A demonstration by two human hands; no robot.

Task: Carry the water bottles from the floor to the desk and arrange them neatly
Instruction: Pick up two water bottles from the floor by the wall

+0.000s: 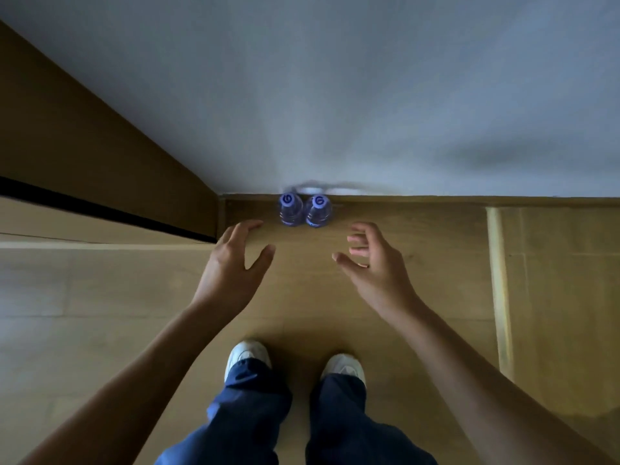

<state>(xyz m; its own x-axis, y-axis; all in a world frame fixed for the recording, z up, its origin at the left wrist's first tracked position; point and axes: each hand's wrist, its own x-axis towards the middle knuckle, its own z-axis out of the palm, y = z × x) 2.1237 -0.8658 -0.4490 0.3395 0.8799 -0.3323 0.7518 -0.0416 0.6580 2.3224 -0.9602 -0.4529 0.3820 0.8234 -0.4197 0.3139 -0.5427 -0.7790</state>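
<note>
Two clear water bottles with blue caps stand upright side by side on the wooden floor against the wall: the left bottle point(290, 210) and the right bottle point(318, 211). My left hand point(235, 260) hovers above the floor just left of and nearer than the left bottle, fingers spread and holding nothing. My right hand point(372, 260) hovers to the right of the right bottle, fingers loosely curved and empty. Neither hand touches a bottle. No desk is in view.
A white wall point(335, 95) rises behind the bottles. A brown wooden panel point(84, 135) with a dark gap runs along the left. My feet in white shoes point(248, 357) stand on the wooden floor point(100, 297) below the hands.
</note>
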